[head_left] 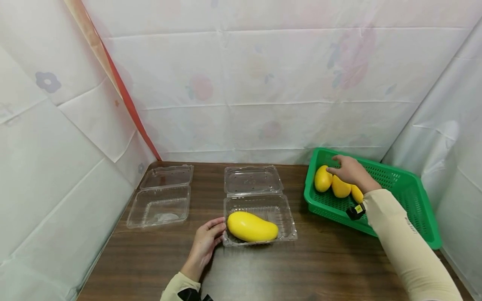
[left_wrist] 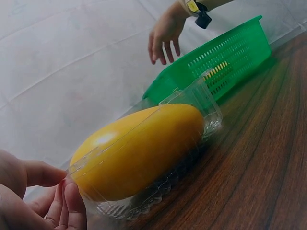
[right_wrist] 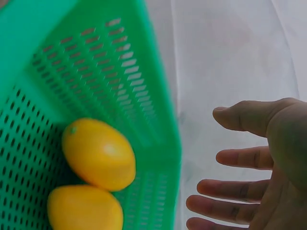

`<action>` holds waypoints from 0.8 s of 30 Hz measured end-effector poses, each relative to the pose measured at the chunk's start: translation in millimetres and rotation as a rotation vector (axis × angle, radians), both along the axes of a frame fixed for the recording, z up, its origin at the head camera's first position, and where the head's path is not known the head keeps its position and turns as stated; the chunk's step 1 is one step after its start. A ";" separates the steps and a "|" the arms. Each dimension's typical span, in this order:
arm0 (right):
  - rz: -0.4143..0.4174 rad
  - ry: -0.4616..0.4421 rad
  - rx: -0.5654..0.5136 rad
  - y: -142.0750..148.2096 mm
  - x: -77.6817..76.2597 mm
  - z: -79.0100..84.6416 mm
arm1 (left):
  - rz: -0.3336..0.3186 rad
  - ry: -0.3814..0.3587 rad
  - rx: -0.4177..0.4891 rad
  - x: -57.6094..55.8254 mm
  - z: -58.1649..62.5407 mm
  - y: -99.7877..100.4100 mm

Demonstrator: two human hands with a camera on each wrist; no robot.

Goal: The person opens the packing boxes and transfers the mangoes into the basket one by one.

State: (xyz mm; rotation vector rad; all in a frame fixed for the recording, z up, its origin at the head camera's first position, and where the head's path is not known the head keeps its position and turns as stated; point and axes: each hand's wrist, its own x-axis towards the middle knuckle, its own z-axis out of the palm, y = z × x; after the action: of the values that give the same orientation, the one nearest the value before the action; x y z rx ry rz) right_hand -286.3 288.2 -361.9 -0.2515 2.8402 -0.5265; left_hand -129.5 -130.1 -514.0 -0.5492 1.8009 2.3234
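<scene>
A large yellow mango (head_left: pixel 252 227) lies in the near half of a clear plastic clamshell box (head_left: pixel 288 217), whose lid is folded back. My left hand (head_left: pixel 206 241) pinches the box's left rim between thumb and fingers, as the left wrist view shows. Over the green basket (head_left: pixel 410 200) hovers my right hand (head_left: pixel 352 172), its fingers spread and holding nothing. Below it in the basket are a mango (head_left: pixel 323 179), a second mango (head_left: pixel 341 187) and a third mango (head_left: pixel 357 194) partly hidden by the arm. Two of them appear in the right wrist view.
Another clear clamshell box (head_left: pixel 160 205), lid laid back, sits at the left of the brown wooden table (head_left: pixel 263 271). Pale printed sheets (head_left: pixel 244 92) hang behind and at both sides. The basket stands at the table's right rear, close to the sheet.
</scene>
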 end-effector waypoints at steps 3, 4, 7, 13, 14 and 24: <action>0.019 0.021 0.000 -10.4 3.6 5.3 | 0.005 -0.002 0.006 0.0 0.7 0.5; 0.023 0.027 -0.003 -14.4 5.0 7.4 | 0.005 -0.002 0.008 -0.2 0.8 0.6; 0.038 0.050 -0.013 -26.3 8.8 12.4 | 0.011 -0.007 0.018 -1.1 1.6 0.7; 0.069 0.097 -0.037 -48.3 17.5 16.0 | 0.014 -0.008 0.011 -2.3 3.5 -1.2; 0.075 0.103 -0.039 -51.7 18.7 15.8 | 0.014 -0.006 0.006 -2.0 3.8 -1.7; 0.115 0.156 -0.049 -79.2 30.1 12.8 | 0.032 -0.016 -0.020 1.3 4.8 -3.8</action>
State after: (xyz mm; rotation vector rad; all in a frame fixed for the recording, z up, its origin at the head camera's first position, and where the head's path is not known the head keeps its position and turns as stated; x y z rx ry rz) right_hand -256.2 209.0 -349.1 -0.4822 2.9417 -0.5764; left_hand -128.2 -133.9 -509.1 -0.6017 1.8239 2.3168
